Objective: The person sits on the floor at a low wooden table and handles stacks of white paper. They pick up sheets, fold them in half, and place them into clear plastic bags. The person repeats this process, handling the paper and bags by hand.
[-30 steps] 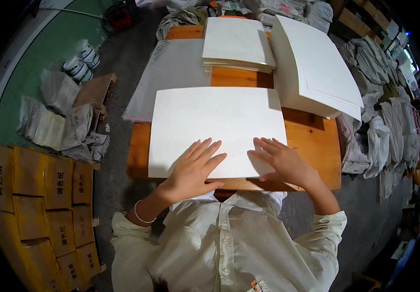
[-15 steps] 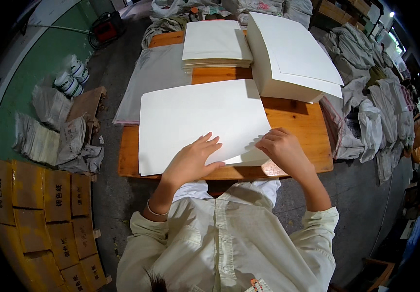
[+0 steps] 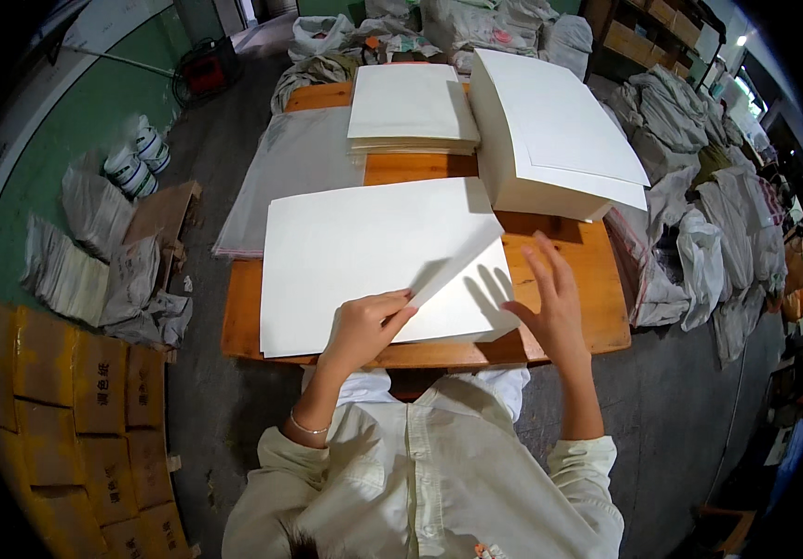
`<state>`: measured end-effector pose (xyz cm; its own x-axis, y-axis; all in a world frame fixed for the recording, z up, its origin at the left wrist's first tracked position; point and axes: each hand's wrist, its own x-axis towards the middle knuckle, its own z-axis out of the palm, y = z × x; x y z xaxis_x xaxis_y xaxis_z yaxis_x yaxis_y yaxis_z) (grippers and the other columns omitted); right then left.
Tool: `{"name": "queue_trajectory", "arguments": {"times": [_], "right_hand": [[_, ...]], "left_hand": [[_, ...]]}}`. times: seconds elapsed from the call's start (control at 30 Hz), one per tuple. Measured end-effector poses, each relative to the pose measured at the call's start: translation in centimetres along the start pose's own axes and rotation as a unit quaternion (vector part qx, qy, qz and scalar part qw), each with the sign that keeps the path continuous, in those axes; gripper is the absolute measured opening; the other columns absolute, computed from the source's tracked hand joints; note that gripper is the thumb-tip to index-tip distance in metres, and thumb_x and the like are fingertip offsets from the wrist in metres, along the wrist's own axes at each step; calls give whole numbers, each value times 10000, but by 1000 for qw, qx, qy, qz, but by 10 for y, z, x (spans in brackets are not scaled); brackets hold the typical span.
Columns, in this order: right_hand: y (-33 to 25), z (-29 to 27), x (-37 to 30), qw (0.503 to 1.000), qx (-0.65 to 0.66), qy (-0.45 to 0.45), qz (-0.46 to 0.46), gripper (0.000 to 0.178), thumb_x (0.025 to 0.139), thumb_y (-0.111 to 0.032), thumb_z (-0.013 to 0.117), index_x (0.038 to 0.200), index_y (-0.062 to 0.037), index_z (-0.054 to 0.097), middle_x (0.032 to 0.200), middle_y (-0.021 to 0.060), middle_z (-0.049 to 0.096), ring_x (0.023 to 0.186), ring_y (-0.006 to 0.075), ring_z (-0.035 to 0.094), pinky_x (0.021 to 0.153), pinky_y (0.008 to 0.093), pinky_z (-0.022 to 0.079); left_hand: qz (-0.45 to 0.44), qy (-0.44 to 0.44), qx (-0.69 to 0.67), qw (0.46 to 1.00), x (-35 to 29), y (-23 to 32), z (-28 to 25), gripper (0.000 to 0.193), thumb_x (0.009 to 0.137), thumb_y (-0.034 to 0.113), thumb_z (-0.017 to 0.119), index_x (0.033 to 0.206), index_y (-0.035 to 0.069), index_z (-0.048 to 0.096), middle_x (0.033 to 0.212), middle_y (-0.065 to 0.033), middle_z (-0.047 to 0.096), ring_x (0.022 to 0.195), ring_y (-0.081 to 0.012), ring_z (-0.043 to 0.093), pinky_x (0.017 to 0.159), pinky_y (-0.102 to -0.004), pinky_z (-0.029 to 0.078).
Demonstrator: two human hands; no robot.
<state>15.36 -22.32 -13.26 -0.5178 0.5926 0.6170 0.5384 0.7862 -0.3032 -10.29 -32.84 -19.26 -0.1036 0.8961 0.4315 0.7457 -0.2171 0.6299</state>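
A low stack of large white paper sheets point(image 3: 327, 252) lies before me on the wooden table point(image 3: 578, 307). My left hand point(image 3: 371, 326) is over its near edge, thumb and fingers closed on the near right part of the top paper sheet point(image 3: 459, 264). That part is lifted and bent back toward the left, baring the sheet beneath. At the stack's right edge my right hand point(image 3: 552, 303) is raised with its fingers spread, holding nothing. Its shadow falls on the paper.
Behind the sheets stand a paper pile point(image 3: 411, 102) and a taller paper stack point(image 3: 560, 130). Clear plastic bags point(image 3: 290, 177) lie at the table's left. Cartons point(image 3: 94, 419) are stacked on the floor at left; grey sacks point(image 3: 681, 214) crowd the right side.
The near right part of the top sheet has been bent up and leftward into my left hand, which has closed on it. My right hand has let go and opened.
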Motion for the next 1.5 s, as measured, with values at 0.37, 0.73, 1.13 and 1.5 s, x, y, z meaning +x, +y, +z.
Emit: {"name": "queue_trajectory", "arguments": {"times": [0.37, 0.73, 1.13, 1.5], "right_hand": [[15, -2, -17, 969, 91, -231, 10, 303, 720, -95, 749, 1012, -75, 667, 1149, 96, 644, 1059, 279, 618, 894, 384, 505], [15, -6, 5, 963, -72, -176, -188, 104, 763, -179, 691, 792, -90, 643, 779, 44, 651, 808, 198, 634, 901, 371, 481], [23, -5, 13, 982, -13, -96, -160, 371, 654, -208, 799, 955, -75, 627, 928, 71, 621, 938, 263, 595, 882, 380, 476], [32, 22, -25, 973, 204, -8, 107, 782, 640, -179, 871, 1267, -58, 420, 1114, 109, 512, 878, 209, 560, 786, 314, 489]], "left_hand": [[-107, 2, -140, 984, -1, 7, -3, 160, 834, 192, 715, 865, 35, 713, 881, -116, 721, 705, -209, 703, 603, -266, 519], [83, -53, -26, 995, 2, 11, -7, 382, 790, 117, 692, 1164, 193, 666, 1294, -129, 551, 967, -254, 640, 799, -345, 530], [75, -77, -31, 994, 1, 9, -5, 473, 692, 261, 803, 1131, 137, 680, 905, -108, 624, 932, -277, 579, 785, -359, 485], [-26, 24, -146, 989, 2, 17, -3, 392, 911, 100, 569, 1297, 164, 580, 922, -145, 585, 806, -302, 572, 783, -337, 495]]}}
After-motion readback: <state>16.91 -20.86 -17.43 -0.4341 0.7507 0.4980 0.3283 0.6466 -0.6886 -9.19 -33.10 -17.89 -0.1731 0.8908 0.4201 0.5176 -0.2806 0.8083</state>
